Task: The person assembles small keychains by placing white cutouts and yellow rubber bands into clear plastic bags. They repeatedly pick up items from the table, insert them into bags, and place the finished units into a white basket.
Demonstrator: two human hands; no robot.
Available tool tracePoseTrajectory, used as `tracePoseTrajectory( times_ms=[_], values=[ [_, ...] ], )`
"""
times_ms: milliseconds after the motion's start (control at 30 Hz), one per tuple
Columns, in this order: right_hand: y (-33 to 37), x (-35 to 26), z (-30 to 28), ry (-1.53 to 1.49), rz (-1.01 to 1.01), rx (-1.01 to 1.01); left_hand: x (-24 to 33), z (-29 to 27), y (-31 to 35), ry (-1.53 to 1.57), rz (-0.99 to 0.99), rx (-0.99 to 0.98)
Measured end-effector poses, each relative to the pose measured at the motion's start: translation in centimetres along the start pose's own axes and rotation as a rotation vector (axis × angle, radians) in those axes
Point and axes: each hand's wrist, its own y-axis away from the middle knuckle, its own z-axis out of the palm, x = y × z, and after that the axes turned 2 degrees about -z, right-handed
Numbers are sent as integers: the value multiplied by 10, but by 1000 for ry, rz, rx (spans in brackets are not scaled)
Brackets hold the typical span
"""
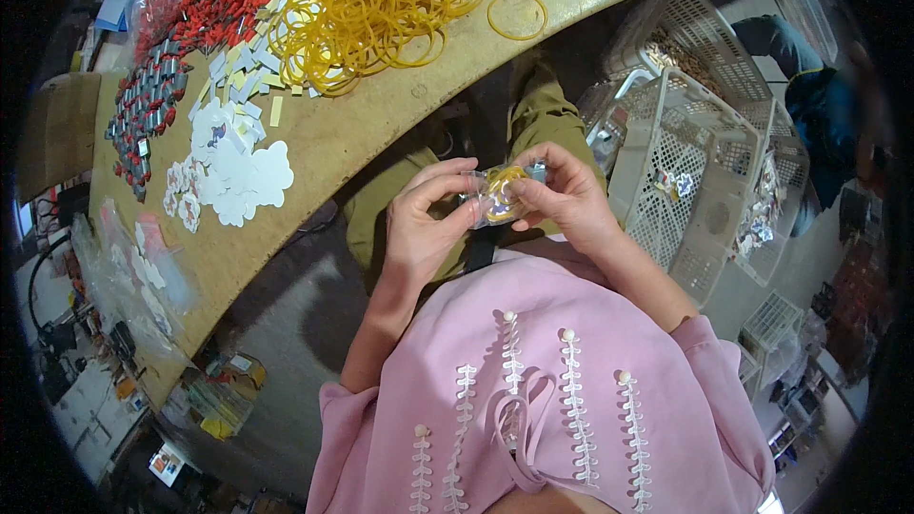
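Over my lap I hold a small clear plastic bag (pixel 499 211) between both hands. Yellow rubber bands and a printed cutout show through its film. My left hand (pixel 424 219) pinches the bag's left side with thumb and fingertips. The bag's other side is gripped by my right hand (pixel 571 198), its thumb pressed on the front. A small grey-blue piece (pixel 538 171) shows by the right fingers; whether it lies inside the bag I cannot tell. Beyond my hands, on the table (pixel 381 124), lies a large heap of yellow rubber bands (pixel 381 9), with one loose band (pixel 517 15) nearer the edge.
White cutouts (pixel 243 176), pale paper slips (pixel 249 76), red pieces (pixel 214 5) and grey-and-red cylinders (pixel 148 109) cover the table's left part. Clear bags (pixel 124 271) lie at its near left end. White plastic baskets (pixel 690 143) holding small packets stand at my right.
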Motion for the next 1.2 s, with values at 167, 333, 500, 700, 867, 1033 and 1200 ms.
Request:
tracePoseTrajectory(
  times_ms=[167, 333, 500, 700, 867, 1033, 1200],
  values=[
    [3, 2, 4, -30, -16, 26, -15, 10, -2, 254, 4, 72],
    [1, 0, -1, -107, 37, 62, -3, 11, 0, 555, -126, 69],
    [2, 2, -2, -251, 49, 78, 2, 12, 2, 638, -107, 89],
    [-4, 1, -8, -235, 77, 143, 2, 7, 5, 557, -37, 115],
    [-4, 3, -8, -266, 65, 235, 24, -2, 11, 385, 11, 199],
    [-3, 2, -20, -329, 51, 207, 58, -17, 10, 301, 139, 224],
    [2, -4, -21, -432, -21, 113, 104, -42, -27, 105, 309, 425]
  ],
)
